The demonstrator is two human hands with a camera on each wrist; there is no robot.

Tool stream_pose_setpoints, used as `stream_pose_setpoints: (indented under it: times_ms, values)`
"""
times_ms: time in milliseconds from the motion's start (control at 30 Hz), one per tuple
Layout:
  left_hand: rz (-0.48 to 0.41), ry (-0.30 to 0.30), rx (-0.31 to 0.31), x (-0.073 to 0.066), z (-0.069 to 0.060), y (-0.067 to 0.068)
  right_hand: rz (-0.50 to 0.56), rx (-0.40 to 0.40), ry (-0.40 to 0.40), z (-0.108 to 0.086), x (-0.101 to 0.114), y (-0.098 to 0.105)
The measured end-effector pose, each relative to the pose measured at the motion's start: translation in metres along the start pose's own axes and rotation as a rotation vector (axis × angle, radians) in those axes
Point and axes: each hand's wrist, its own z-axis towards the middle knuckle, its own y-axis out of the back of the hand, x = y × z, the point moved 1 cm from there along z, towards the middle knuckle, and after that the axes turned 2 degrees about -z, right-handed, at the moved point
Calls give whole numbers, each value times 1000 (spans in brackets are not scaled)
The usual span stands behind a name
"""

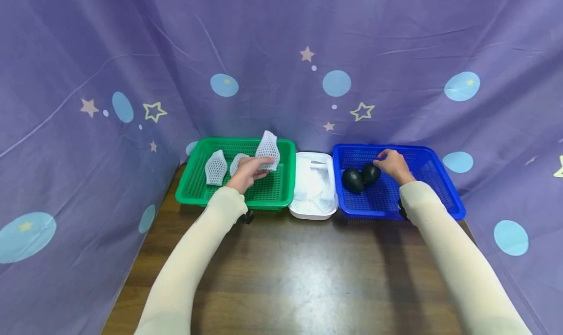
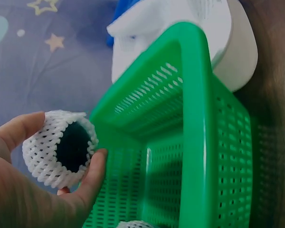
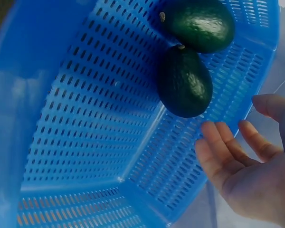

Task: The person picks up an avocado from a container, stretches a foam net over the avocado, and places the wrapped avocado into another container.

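My left hand point(image 1: 249, 173) grips an avocado point(image 2: 72, 147) wrapped in a white foam net sleeve point(image 1: 268, 152), above the right part of a green basket point(image 1: 235, 205). In the left wrist view, thumb and fingers hold the sleeve from both sides, and dark fruit shows in its open end. Two other white net sleeves, one point(image 1: 216, 168) at the left and one point(image 1: 237, 163) partly behind my hand, lie in that basket. My right hand point(image 1: 393, 164) is over a blue basket point(image 1: 400, 214), fingers loosely bent and holding nothing. Two bare dark green avocados point(image 3: 184, 81) point(image 3: 199, 24) lie close by, apart from the fingertips.
Between the two baskets stands a white container point(image 1: 313, 213) with white net material inside. All three stand on a brown wooden table point(image 1: 308, 276), against a purple curtain point(image 1: 281, 81) with stars and dots.
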Motion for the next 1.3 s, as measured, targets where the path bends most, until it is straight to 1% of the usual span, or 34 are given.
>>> stream_pose_setpoints:
  times_ms: [133,267,467,533,633,767,867,1067,1167,1300]
  values:
    - [27,42,13,2,9,-1,21,31,-47,4,-5,-4]
    - [50,79,34,6,16,-3,28,62,-77,9,-10,-6]
    - [65,115,4,11,25,-7,88,101,-138,9,-18,-6]
    - [67,125,4,12,28,-7,103,120,-150,9,-19,-5]
    - [92,145,6,12,32,-8,136,144,-174,10,-21,-3]
    - [128,174,1,11,35,-9,206,169,-210,12,-25,-4]
    - [135,182,-5,12,38,-9,248,174,-237,15,-25,-7]
    - [111,190,-1,17,45,-7,294,176,-275,17,-24,-9]
    - [102,194,6,19,49,-7,344,194,-294,19,-25,-9]
    - [116,212,21,22,51,-7,398,224,-339,25,-29,-12]
